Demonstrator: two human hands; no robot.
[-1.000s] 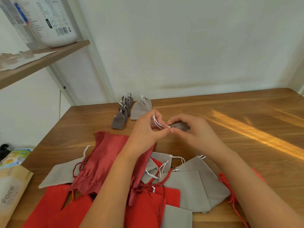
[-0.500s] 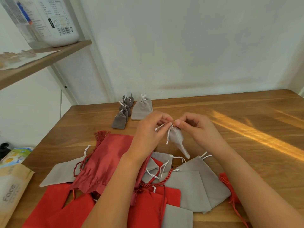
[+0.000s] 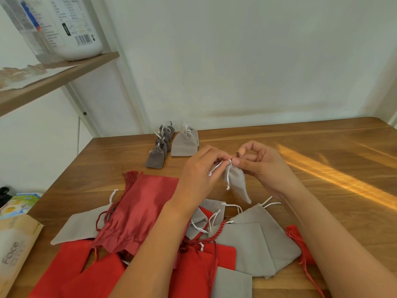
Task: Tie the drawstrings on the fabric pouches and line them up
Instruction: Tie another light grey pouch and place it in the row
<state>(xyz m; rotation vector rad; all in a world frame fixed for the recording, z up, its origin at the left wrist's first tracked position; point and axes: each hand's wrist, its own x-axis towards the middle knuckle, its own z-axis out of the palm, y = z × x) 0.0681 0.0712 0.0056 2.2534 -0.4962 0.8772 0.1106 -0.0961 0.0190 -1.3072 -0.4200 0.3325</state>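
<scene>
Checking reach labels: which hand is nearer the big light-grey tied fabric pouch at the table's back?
Left. The left hand is front-right of the big light-grey tied fabric pouch; the right hand is farther right, past it.

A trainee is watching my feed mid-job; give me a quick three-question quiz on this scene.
1. True or false: the left hand and right hand both pinch the neck of the small light grey fabric pouch.
2. The tied small dark grey fabric pouches stand: A) near the wooden table's far edge, B) on the floor, C) in a box.
3. Fill in: the long satin tasselled pouch beside the left forearm is ___.
Key: 1 true; 2 A; 3 red.
</scene>
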